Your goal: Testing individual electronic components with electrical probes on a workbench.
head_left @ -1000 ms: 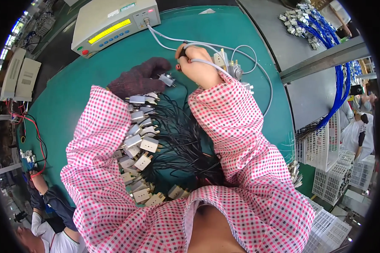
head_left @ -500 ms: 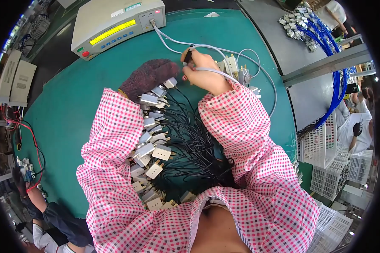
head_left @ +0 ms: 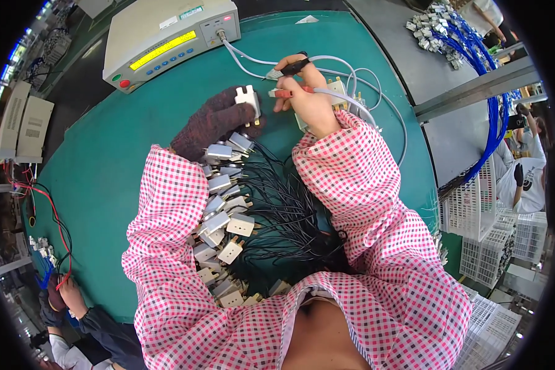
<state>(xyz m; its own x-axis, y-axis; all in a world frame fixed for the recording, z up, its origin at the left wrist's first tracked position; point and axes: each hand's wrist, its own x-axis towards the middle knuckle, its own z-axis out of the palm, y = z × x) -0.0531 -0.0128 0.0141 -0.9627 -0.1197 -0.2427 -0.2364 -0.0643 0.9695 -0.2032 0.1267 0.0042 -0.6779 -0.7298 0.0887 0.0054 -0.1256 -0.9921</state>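
The hands are apart: just past the heap of plugs [head_left: 240, 225], the gloved left hand [head_left: 213, 125] now grips a raised white plug [head_left: 246, 100], half a second ago not visible there, while beyond the heap's right side the bare right hand [head_left: 314, 106] clasps a red probe [head_left: 293, 93] and black probe [head_left: 295, 68], neither touching that plug yet. Glove fingers hide part of it, sleeves [head_left: 169, 197] cut off the heap's near end, and the readout on the tester [head_left: 148, 28], farthest beyond the heap, is illegible.
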